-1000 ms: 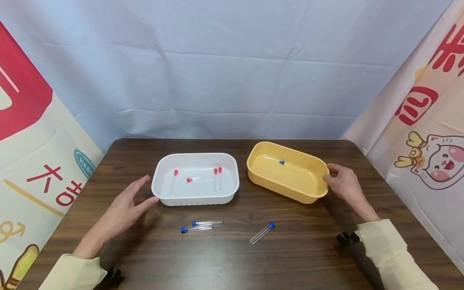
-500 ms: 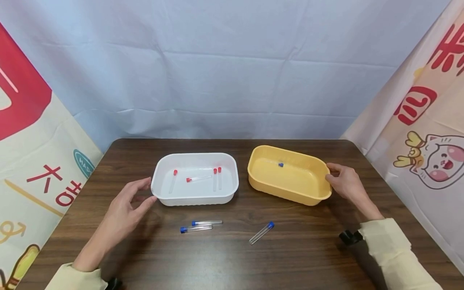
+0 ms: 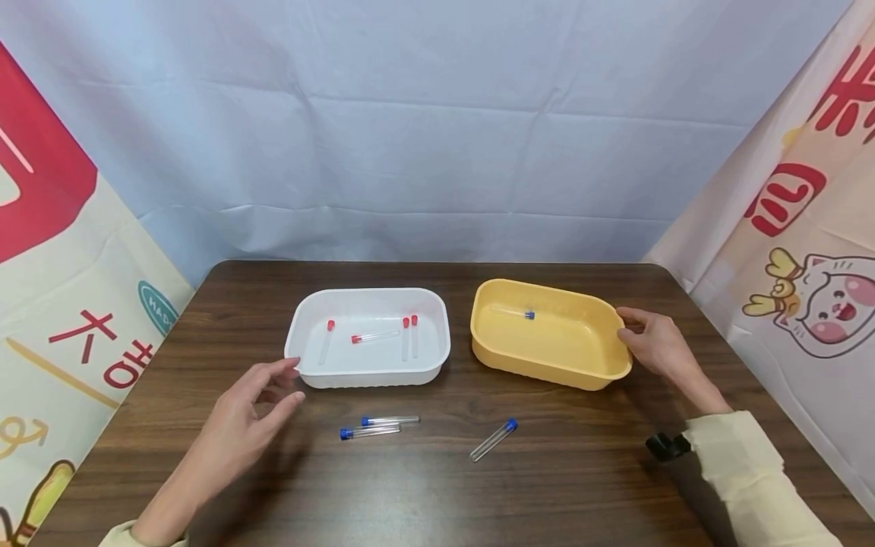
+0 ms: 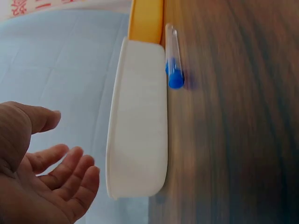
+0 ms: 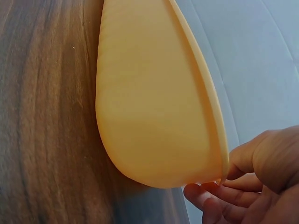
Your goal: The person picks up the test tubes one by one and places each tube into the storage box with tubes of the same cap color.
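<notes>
My right hand (image 3: 652,342) pinches the right end of a yellow plastic tub (image 3: 547,368), thumb on the rim and fingers beneath it in the right wrist view. One blue-capped test tube (image 3: 529,314) lies inside. The left hand (image 3: 253,410), fingers loosely bent and holding nothing, hovers by the near left corner of a white plastic tub (image 3: 369,378). Several red-capped test tubes (image 3: 376,336) lie in the white tub. In the left wrist view the hand (image 4: 51,172) is apart from the white tub's wall (image 4: 138,121).
Two blue-capped test tubes (image 3: 372,431) lie side by side on the dark wooden table (image 3: 437,486), in front of the white tub. Another blue-capped tube (image 3: 494,440) lies slanted nearer the yellow tub. A pale cloth (image 3: 437,152) hangs behind the table.
The yellow tub has slid slightly right and toward me with my right hand, and the tube inside has shifted. My left hand has drawn back from the white tub's left end toward me.
</notes>
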### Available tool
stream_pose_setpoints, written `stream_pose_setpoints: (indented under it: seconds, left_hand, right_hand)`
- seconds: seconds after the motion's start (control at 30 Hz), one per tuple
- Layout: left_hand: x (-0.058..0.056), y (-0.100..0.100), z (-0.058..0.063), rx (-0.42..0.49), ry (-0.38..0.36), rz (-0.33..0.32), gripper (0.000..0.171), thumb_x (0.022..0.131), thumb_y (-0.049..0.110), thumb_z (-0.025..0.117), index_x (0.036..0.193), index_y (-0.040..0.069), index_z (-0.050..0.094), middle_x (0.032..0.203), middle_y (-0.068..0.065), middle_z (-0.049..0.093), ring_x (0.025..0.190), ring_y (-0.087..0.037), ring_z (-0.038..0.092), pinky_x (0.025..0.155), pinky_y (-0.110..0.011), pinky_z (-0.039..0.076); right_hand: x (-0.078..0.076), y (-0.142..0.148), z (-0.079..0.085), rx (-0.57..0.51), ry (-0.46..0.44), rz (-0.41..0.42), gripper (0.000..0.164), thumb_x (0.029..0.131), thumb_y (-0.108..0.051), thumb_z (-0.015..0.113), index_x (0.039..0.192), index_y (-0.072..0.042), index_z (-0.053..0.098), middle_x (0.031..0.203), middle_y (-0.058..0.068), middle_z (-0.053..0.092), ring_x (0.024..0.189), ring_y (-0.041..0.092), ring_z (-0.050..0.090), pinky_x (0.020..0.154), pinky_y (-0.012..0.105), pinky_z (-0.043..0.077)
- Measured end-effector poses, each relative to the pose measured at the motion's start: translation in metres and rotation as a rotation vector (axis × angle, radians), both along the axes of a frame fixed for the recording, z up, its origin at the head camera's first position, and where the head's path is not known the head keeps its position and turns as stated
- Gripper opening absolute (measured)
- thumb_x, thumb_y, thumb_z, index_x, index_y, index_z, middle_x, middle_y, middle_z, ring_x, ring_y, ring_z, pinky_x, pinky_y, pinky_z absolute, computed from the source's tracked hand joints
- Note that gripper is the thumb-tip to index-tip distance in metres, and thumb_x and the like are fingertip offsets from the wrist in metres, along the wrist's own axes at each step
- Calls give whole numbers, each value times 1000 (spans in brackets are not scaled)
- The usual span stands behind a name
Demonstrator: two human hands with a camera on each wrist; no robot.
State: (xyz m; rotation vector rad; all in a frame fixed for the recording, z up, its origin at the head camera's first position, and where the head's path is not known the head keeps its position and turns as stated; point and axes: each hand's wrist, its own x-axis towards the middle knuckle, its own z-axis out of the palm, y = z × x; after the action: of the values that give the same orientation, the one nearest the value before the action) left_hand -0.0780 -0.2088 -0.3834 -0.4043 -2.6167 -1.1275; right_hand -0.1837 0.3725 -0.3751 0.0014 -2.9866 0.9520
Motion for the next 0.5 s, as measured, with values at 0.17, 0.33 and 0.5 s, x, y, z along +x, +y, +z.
stream_pose_setpoints:
  seconds: [0.17,0.33,0.5]
  left_hand:
    - [5,9,-3,-34,-69,-61,44,95,10,76,137,8,63,113,-2,67,99,-20,66,79,-36,59]
    - [8,14,-6,-71,-110,-96,43,94,10,77,135,10,65,115,-2,68,99,-20,66,80,-38,58]
    - [8,18,-9,-101,-110,-142,39,93,13,78,130,13,67,118,1,67,100,-16,65,84,-37,57]
  right_hand:
    - [-2,2,2,2,-18,15,53,103,-9,54,147,18,41,135,40,54,116,51,61,66,22,54]
    - [-3,4,3,14,-30,21,52,104,-10,54,147,17,41,135,40,54,116,50,61,67,22,53]
    - [-4,6,3,7,-37,28,52,105,-11,55,148,16,42,132,39,57,109,45,63,65,24,53]
